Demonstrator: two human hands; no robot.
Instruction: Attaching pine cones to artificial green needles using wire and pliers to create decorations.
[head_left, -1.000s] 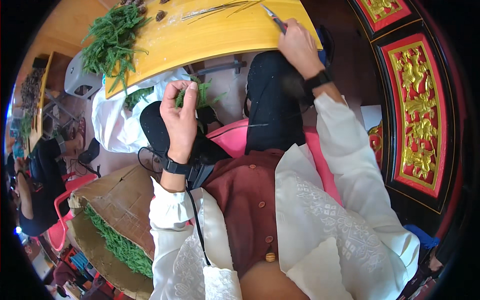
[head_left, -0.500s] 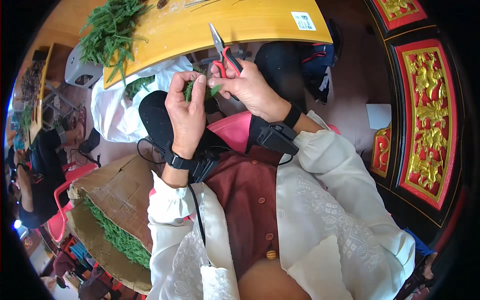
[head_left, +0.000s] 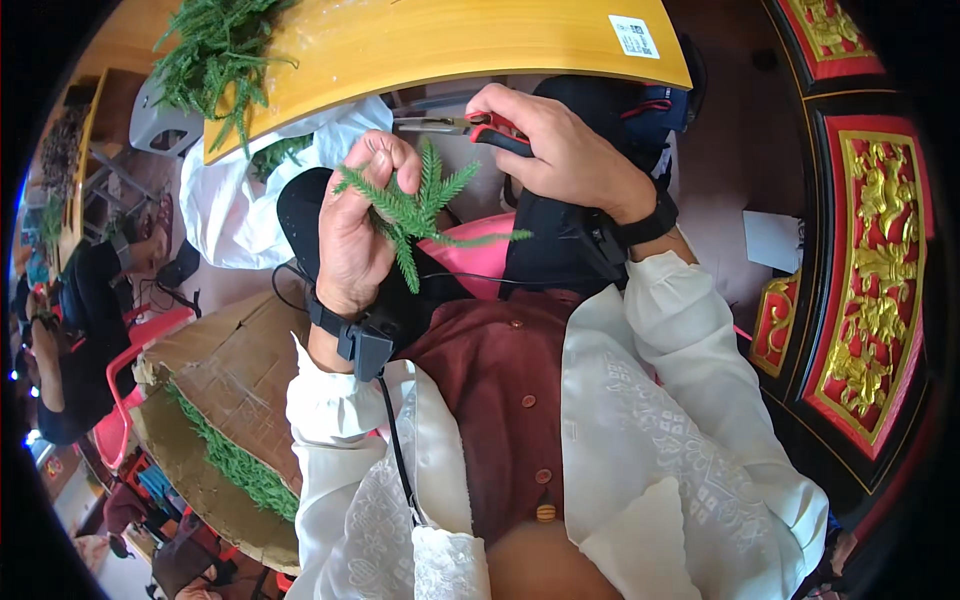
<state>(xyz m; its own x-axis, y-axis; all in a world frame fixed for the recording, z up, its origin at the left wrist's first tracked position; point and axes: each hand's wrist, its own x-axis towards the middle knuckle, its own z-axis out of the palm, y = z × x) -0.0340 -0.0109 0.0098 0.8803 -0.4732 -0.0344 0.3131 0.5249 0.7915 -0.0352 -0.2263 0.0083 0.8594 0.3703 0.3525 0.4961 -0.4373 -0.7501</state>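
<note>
Between the closed fingers of my left hand [head_left: 352, 245] is a green needle-leaved sprig [head_left: 418, 208]. Its branches fan out to the right and toward me, over my lap. My right hand [head_left: 575, 150] grips a pair of pliers [head_left: 503, 138] with red and black handles. The metal jaws point left, just beyond the sprig and apart from it. Whether the jaws are parted is too blurred to tell. The stem end of the sprig is hidden inside my left hand.
Ahead is a yellow table [head_left: 450, 40] with a heap of green sprigs [head_left: 215, 70] at its left end. A white plastic bag [head_left: 230, 220] hangs below it. At my left stands a cardboard box [head_left: 230, 370] of greenery; a carved red-and-gold panel [head_left: 880, 270] rises at right.
My right hand has moved right, away from the left, and the pliers have swung from pointing away from me to pointing left. The sprig now shows spread out from my left hand.
</note>
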